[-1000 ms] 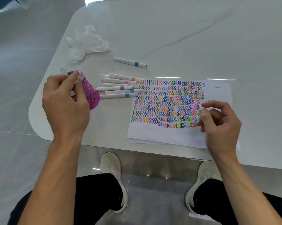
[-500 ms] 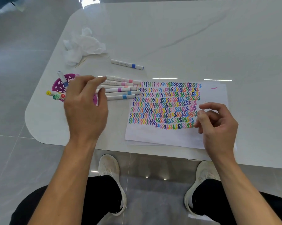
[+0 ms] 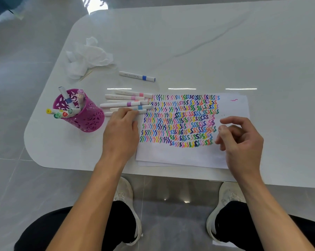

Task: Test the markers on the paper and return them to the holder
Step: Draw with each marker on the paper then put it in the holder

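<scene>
Touching nearest marker [image 3: 143, 111] at paper's [image 3: 189, 156] 9 o'clock with left grip [image 3: 120, 127], clasp unclear; right grip [image 3: 241, 140] slack, empty.
Could scatter neighbouring markers [image 3: 124, 105] if swept sideways.

Print on markers [image 3: 133, 75] illegible

We find the holder [image 3: 88, 119] left of the loose markers [image 3: 123, 104], the paper [image 3: 171, 154] right of them, a lone marker [image 3: 135, 76] behind.
</scene>
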Demonstrator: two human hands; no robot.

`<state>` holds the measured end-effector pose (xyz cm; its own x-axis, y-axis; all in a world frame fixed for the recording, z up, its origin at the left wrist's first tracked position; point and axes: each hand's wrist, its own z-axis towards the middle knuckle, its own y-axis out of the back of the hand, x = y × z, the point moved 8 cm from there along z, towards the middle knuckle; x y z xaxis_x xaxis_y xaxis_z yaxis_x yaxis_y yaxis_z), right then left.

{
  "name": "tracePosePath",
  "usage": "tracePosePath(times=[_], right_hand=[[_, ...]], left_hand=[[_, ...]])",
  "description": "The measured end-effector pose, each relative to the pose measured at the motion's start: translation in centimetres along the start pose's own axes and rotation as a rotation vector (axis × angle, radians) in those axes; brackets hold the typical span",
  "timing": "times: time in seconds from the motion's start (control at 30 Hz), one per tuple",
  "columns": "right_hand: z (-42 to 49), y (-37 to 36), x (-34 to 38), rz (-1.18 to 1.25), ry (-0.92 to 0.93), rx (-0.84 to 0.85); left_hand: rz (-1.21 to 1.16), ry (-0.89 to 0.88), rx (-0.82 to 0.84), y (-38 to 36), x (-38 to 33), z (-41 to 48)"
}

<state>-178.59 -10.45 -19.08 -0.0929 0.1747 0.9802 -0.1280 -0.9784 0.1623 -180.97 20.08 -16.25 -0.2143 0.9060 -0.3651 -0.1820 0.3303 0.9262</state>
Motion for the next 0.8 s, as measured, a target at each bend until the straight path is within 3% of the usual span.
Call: tracePosePath(times=[0.4, 0.8], right_hand=[[0.03, -0.02, -0.53, -0.023, -0.018, 0.008], [-0.01, -0.1, -0.75, -0.007, -0.032, 0.015]], left_hand=[[0.016, 0.072, -0.081, 0.23, 0.6, 0.36], [0.05, 0.083, -0.026, -0.2, 0.55, 0.34]])
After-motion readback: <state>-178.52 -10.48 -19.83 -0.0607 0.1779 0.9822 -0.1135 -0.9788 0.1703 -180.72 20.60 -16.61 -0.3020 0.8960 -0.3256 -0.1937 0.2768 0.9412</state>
